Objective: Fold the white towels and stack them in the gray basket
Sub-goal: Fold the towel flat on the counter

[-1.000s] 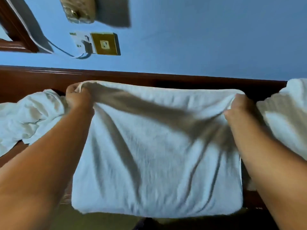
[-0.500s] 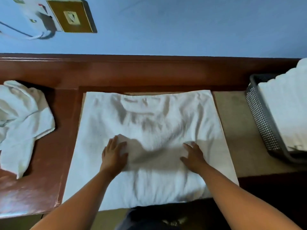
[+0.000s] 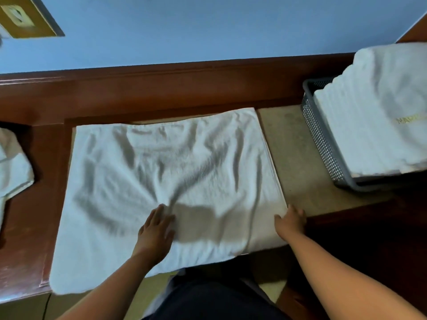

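Head view. Entry: one fold in progress.

1. White towel (image 3: pixel 161 172): spread under and ahead of both hands, heavily creased. Its near left corner overhangs the table (image 3: pixel 30 227) outside the left forearm.
2. Left hand (image 3: pixel 157 229): palm down on the cloth, fingers straight, gripping nothing.
3. Right hand (image 3: pixel 291 220): at the towel's right border, thumb on the cloth and fingers bent over the edge. Whether it has pinched the layers cannot be told.
4. Gray basket (image 3: pixel 323 144): beyond and to the right of the right hand, apart from the towel. It holds folded towels (image 3: pixel 369 125) stacked above its rim.
5. Crumpled towels (image 3: pixel 13 167): well to the left of the left hand, unfolded.

Step, as judged: flattening ahead of a crosswise fold.

Handling note: sweep the creases outward from the left palm first. Then keep that palm planted as the fold line, gather all layers at the right border, and lift them across rather than dragging, since limp terry bunches. Match the edges before pressing.
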{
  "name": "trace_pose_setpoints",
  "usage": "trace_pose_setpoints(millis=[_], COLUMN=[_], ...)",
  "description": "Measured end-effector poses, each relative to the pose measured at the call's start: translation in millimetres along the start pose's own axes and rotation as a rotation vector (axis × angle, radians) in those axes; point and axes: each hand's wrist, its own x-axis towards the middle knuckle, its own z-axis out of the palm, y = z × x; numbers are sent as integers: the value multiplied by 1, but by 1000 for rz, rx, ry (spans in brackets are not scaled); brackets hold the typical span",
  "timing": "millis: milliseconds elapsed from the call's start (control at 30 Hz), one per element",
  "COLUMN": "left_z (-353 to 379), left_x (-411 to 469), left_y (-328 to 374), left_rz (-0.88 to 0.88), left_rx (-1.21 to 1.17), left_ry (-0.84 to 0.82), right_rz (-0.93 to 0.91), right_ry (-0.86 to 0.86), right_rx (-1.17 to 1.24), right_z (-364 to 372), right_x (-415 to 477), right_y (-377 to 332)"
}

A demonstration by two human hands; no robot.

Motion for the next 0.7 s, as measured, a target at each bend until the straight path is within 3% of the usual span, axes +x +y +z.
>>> trace_pose_setpoints(millis=[300,467,700], left_z=[39,57,65], left_x=[-6,-5,-1], left_y=[100,140,171], left_rz=[-98,-80,-105], left_rx=[-10,-50,6], left_ry=[-34,-30,-36], right_rz=[-119,-115,-140], right_ry=[-216,-187,-304], right_rx=[-97,37,-133], right_z=[-17,-41,-63], right_x=[44,63,83], right_y=[10,49,60])
